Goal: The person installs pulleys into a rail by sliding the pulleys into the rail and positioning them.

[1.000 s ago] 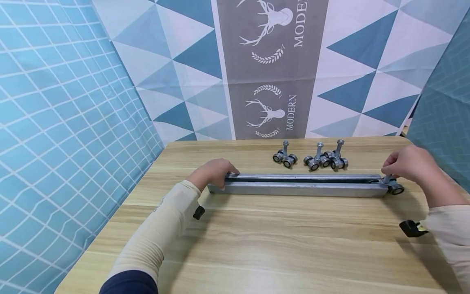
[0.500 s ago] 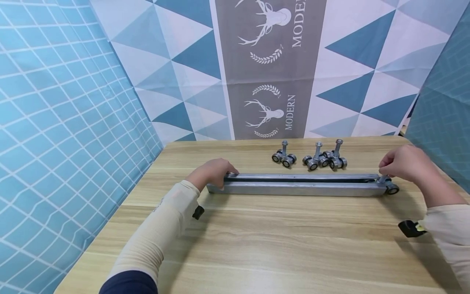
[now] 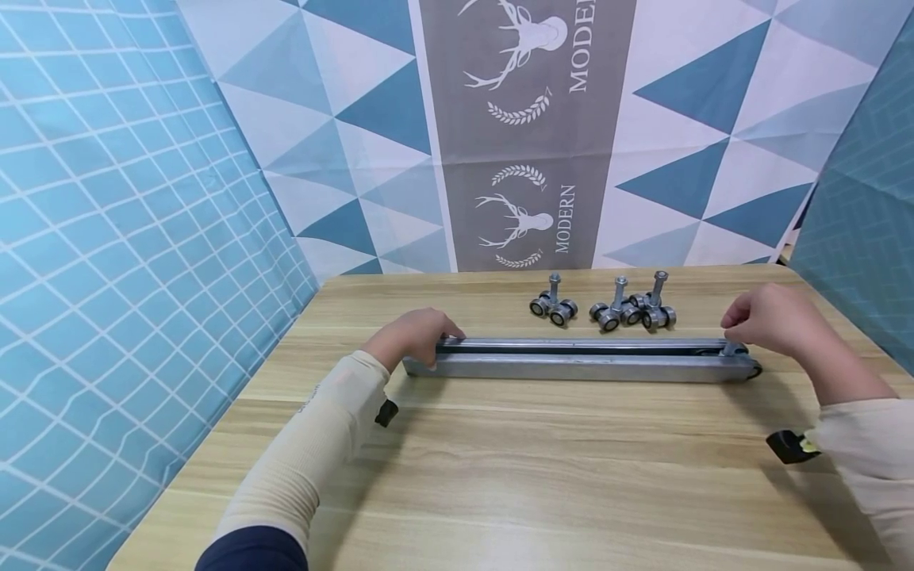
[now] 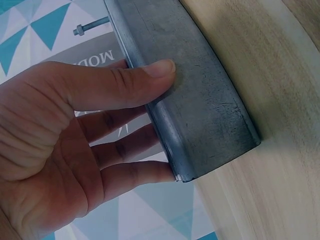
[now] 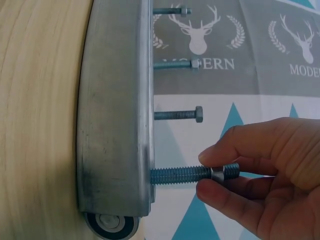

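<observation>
A long metal channel rail [image 3: 585, 366] lies across the table with its slot facing up. My left hand [image 3: 417, 333] grips the rail's left end, thumb on the near wall [image 4: 195, 95] and fingers over the far side. At the other end, my right hand [image 3: 774, 317] pinches the upright bolt [image 5: 180, 175] of a roller trolley, close to its nut [image 5: 217, 174]. Most of that trolley sits inside the rail; one wheel [image 5: 111, 224] still sticks out of the open right end.
Behind the rail stand three more roller trolleys, bolts up: one on its own [image 3: 554, 305] and a touching pair, the middle trolley [image 3: 616, 309] and the right trolley [image 3: 657, 305]. The wooden table [image 3: 543, 460] meets patterned cloth at the back.
My right hand has moved left, and the trolley it pinches has slid from the rail's right opening mostly into the channel. The left hand and the rail stay in place.
</observation>
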Action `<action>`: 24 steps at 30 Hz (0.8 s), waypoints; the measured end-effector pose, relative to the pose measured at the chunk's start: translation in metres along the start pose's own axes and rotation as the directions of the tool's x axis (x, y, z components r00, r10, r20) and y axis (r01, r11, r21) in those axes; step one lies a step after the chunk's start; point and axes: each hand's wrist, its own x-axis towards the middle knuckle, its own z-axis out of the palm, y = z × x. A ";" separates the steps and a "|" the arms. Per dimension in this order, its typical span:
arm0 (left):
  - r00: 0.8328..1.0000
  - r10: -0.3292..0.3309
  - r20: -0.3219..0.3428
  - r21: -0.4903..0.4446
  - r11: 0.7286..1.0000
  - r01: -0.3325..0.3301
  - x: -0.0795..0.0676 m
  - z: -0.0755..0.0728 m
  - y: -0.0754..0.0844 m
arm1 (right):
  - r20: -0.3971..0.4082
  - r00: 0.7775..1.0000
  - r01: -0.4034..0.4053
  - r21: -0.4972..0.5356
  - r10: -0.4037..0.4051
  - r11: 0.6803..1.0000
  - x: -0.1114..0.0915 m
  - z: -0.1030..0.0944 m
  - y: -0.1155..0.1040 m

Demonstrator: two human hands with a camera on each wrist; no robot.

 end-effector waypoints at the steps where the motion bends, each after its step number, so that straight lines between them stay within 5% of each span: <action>1: 1.000 0.001 0.001 0.000 1.000 -0.001 0.000 0.000 0.000 | 0.002 1.000 0.004 -0.001 -0.004 1.000 0.000 0.000 -0.001; 24: 1.000 -0.012 0.018 -0.024 1.000 0.012 0.000 -0.002 0.000 | 0.007 0.992 0.124 -0.042 -0.124 0.991 0.007 0.018 -0.038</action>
